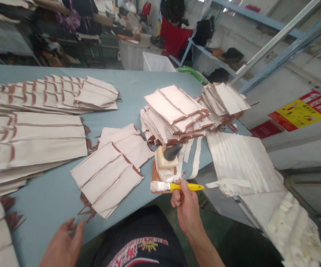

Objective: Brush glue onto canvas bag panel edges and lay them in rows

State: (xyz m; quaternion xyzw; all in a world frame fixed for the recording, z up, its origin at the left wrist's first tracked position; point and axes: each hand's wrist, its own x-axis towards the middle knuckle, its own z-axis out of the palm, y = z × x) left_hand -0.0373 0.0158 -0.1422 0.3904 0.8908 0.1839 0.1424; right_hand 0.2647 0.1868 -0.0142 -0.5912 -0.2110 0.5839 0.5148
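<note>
My right hand (186, 202) is closed round the yellow handle of a paintbrush (174, 186), bristles pointing left, just off the near edge of the blue table (52, 196). My left hand (63, 244) lies open and flat on the table near its front edge, holding nothing. Between the hands, a fanned row of cream fabric pieces with brown edges (107, 174) lies on the table. A glue bottle with a dark cap (168, 156) lies just beyond the brush.
Stacks of the same fabric pieces (174, 113) sit at centre right, more rows (35, 139) on the left. White strips (241, 159) lie on a side surface at right. White bins (156, 61) and cluttered shelves stand behind the table.
</note>
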